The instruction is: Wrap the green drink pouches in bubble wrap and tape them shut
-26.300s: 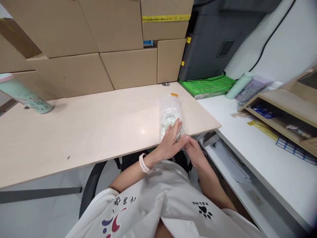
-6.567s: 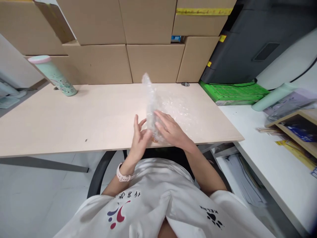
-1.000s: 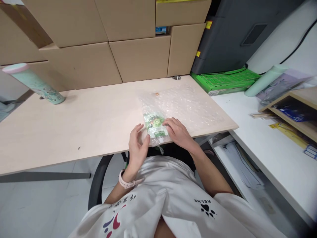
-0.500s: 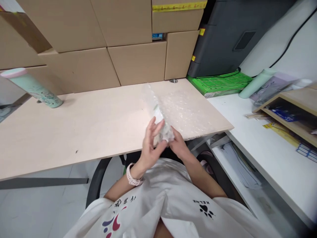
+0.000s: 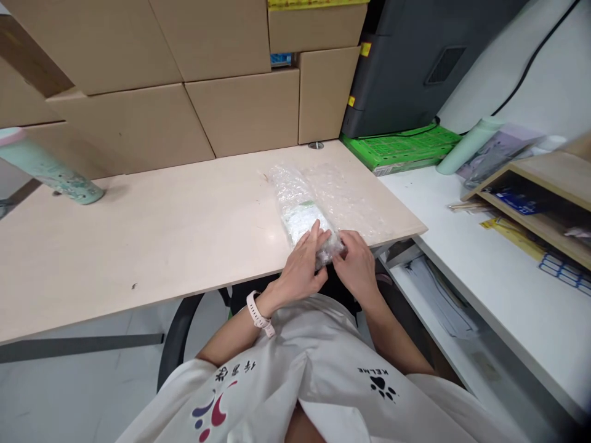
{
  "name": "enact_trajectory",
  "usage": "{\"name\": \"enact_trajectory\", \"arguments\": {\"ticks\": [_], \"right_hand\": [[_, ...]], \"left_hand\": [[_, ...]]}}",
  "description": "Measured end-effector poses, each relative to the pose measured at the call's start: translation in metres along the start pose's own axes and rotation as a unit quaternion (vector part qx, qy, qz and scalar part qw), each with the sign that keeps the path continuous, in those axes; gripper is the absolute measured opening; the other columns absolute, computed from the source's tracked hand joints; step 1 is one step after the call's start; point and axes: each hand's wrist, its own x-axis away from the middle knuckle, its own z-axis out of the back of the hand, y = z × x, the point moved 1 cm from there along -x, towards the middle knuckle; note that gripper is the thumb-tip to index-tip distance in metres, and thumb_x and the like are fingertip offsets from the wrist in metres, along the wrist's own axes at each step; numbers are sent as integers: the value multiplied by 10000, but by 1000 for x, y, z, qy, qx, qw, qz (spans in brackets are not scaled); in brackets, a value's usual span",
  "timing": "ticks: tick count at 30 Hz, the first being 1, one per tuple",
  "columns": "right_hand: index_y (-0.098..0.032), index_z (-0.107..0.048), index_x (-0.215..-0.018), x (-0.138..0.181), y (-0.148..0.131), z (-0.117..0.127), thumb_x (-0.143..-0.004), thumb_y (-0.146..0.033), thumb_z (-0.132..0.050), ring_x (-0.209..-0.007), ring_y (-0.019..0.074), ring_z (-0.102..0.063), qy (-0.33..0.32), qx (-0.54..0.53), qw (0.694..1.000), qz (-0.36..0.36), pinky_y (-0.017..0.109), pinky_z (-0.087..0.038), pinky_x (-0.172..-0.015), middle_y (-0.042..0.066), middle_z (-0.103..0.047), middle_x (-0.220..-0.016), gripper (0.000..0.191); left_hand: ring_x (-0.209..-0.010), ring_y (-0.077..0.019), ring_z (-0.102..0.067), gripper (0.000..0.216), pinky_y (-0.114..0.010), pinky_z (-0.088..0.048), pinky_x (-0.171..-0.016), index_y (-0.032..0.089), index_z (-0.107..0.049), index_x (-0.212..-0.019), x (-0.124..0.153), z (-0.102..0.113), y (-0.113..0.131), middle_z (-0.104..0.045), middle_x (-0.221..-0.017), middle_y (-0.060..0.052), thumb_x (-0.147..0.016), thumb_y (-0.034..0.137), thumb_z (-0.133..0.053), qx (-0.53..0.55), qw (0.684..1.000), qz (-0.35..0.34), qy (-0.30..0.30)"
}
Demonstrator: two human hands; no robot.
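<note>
A white flat packet with a green patch lies wrapped in clear bubble wrap at the table's front edge. My left hand, with a pale pink band on its wrist, rests over the near part of the wrap, fingers stretched out and laid on it. At the near right corner of the bundle, my right hand is closed on the wrap's edge, fingertips pinching it. The packet's near end is hidden under my left hand. More bubble wrap spreads flat to the right on the table.
Cardboard boxes stand stacked along the back. A green tumbler is on the left of the table. To the right are a dark grey case, a green box and a wooden shelf on a white desk.
The wrapped packet has gone from tilted up on its edge to lying flatter on the table. My left hand has come down onto it; my right hand has shifted right.
</note>
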Motion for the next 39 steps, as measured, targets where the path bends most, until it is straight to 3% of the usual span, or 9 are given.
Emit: {"name": "enact_trajectory", "arguments": {"ticks": [4, 7, 12, 16, 21, 25, 29, 33, 39], "right_hand": [[-268, -569, -1262, 8, 1, 11, -879, -129, -388, -1209, 319, -556, 93, 39, 990, 96, 563, -484, -994, 117, -595, -1262, 446], [-333, -501, -1388, 8, 2, 18, -970, -137, -307, -1316, 265, -520, 40, 18, 984, 170, 528, -437, -1095, 44, -559, -1404, 501], [-315, -247, -1573, 13, 8, 12, -990, -474, -498, -1438, 313, -407, -135, 81, 965, 210, 534, -412, -1133, 60, -432, -1562, 655], [-254, -347, -1531, 18, 9, -5, -935, -526, -588, -1427, 351, -417, -100, 133, 959, 231, 557, -401, -1114, 129, -444, -1549, 698], [-271, -604, -1271, 13, 0, -14, -1000, -390, -461, -1201, 313, -627, 24, 42, 990, 129, 483, -495, -970, 103, -679, -1278, 328], [-247, -672, -980, 10, -5, -8, -951, -506, -525, -739, 251, -656, 80, -100, 990, -56, 401, -515, -735, 44, -700, -777, 299], [-217, -644, -840, 9, -3, -4, -871, -561, -607, -684, 188, -612, 74, -338, 915, -207, 324, -502, -653, 6, -652, -739, 348], [-204, -683, -927, 7, 1, 6, -734, -554, -739, -752, 187, -662, 2, -451, 846, -285, 314, -549, -680, 14, -707, -853, 403], [-238, -697, -737, 19, 26, 23, -773, -593, -707, -630, 227, -659, -15, -282, 924, -257, 412, -578, -667, 41, -692, -678, 357]], "left_hand": [[-1497, -291, -344, 1058, -580, -246, -1255, 185, 177, -1572, -5, 0, 2, -453, -1536, -186, -821, 138, -567, -9, 1000, 10, -24], [-1472, -306, -390, 1035, -594, -331, -1214, 251, 73, -1590, -2, 3, 5, -495, -1509, -159, -839, 199, -638, 54, 998, 25, -4], [-1230, -265, -632, 410, -513, -522, -1057, 272, -511, -1337, 30, 13, -2, -661, -1286, -92, -932, 288, -569, 148, 950, 140, 235], [-1174, -253, -651, 415, -501, -539, -1031, 255, -523, -1292, 49, 14, -9, -600, -1342, -109, -902, 346, -632, 192, 922, 198, 273], [-1342, -261, -554, 572, -493, -495, -1114, 317, -343, -1450, 34, 17, 4, -477, -1511, -118, -939, 348, -599, 316, 922, 104, 200], [-1458, -266, -417, 556, -510, -388, -1199, 329, -337, -1485, 9, 20, 21, -475, -1528, -85, -969, 305, -543, 212, 972, -3, 104], [-1534, -311, -244, 698, -604, -185, -1252, 280, -250, -1549, -11, 4, 16, -372, -1601, -127, -939, 344, -584, -9, 996, -88, 0], [-1517, -335, -279, 841, -635, -212, -1226, 242, -119, -1588, -13, -15, -3, -348, -1611, -147, -913, 317, -615, -112, 987, -115, -33], [-1433, -283, -451, 668, -584, -324, -1193, 216, -317, -1526, -11, -35, -19, -531, -1494, -112, -895, 18, -412, -181, 975, -125, 39]]}}
